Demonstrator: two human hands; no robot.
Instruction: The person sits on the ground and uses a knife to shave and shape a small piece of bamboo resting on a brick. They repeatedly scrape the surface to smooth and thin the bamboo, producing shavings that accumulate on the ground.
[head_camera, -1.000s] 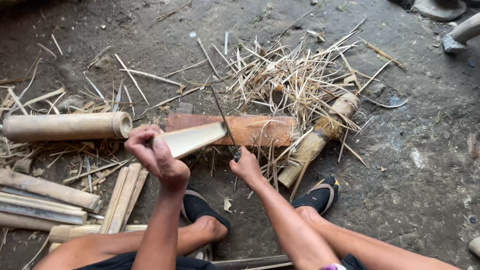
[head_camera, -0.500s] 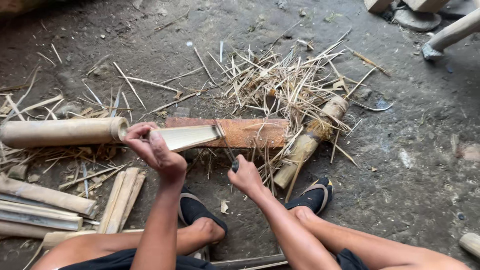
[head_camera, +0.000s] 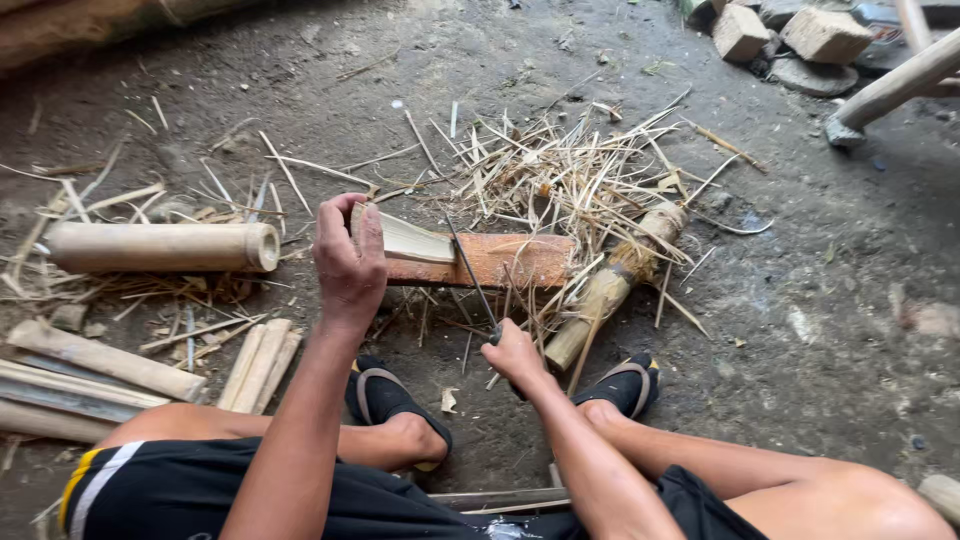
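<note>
My left hand (head_camera: 349, 258) grips a pale split bamboo slat (head_camera: 412, 240) and holds it against the reddish wooden block (head_camera: 500, 262) on the ground. My right hand (head_camera: 516, 355) is closed on the handle of a long thin knife (head_camera: 470, 275); its blade runs up and left to the slat's edge. I squat with both feet in black sandals (head_camera: 385, 395) just in front of the block.
A whole bamboo tube (head_camera: 165, 247) lies left of the block. Split bamboo slats (head_camera: 255, 365) and longer pieces are stacked at lower left. A heap of thin shavings (head_camera: 570, 175) and a rough bamboo stub (head_camera: 615, 285) lie right. Bricks (head_camera: 825, 35) and a pole sit far right.
My left hand has shifted right and turned the slat closer to the block. The knife blade now rests against the slat. The camera has tilted slightly.
</note>
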